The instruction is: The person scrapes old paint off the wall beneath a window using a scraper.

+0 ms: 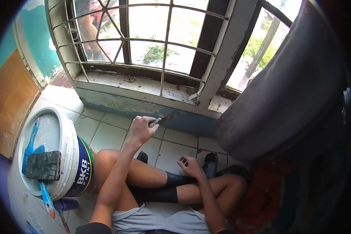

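My left hand [142, 129] is closed around the handle of a putty knife [167, 117]. The flat metal blade points right, close in front of the low blue wall [144, 111] under the window, where paint has peeled away in patches. Whether the blade touches the wall I cannot tell. Lower down, my right hand [192, 167] hovers near my crossed legs with its fingers loosely curled and a gap between them and the thumb. Nothing shows in it.
A lidded paint bucket [82, 167] stands at my left, carrying a dark phone [43, 165] and paint-smeared blue brushes [30, 145]. Beside it is a purple container [68, 203]. Ahead, a metal grille [165, 46] covers the window. A dark grey cloth [280, 89] hangs at right over white floor tiles [179, 136].
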The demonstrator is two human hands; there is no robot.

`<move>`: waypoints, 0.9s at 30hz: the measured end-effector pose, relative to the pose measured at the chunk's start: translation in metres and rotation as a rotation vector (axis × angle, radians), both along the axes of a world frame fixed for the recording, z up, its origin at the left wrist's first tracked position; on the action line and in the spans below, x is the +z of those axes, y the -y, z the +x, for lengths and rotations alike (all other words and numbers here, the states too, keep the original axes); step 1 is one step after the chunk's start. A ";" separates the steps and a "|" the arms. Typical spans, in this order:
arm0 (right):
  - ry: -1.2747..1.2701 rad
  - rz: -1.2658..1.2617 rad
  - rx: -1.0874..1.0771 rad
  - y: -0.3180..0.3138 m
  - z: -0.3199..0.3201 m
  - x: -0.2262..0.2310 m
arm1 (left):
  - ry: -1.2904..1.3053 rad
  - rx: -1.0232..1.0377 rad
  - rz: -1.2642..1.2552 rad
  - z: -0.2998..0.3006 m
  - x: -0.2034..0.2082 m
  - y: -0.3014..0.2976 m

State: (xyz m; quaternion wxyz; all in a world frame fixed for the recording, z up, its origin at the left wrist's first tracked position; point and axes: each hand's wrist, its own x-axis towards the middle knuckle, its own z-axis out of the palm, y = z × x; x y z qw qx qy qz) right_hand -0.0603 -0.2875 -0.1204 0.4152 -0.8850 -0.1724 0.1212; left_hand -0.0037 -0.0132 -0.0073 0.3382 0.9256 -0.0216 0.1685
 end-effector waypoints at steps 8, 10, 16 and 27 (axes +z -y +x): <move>-0.035 0.019 0.004 -0.011 -0.001 0.007 | 0.046 -0.005 -0.053 0.003 0.000 -0.008; -0.022 0.001 0.008 -0.004 -0.001 0.001 | 0.070 -0.041 -0.123 0.002 0.002 -0.002; -0.017 0.011 -0.029 0.003 -0.004 0.001 | 0.028 -0.037 -0.020 -0.014 0.014 -0.007; -0.007 0.029 -0.023 -0.001 -0.003 0.001 | -0.024 -0.027 -0.074 -0.009 0.006 0.005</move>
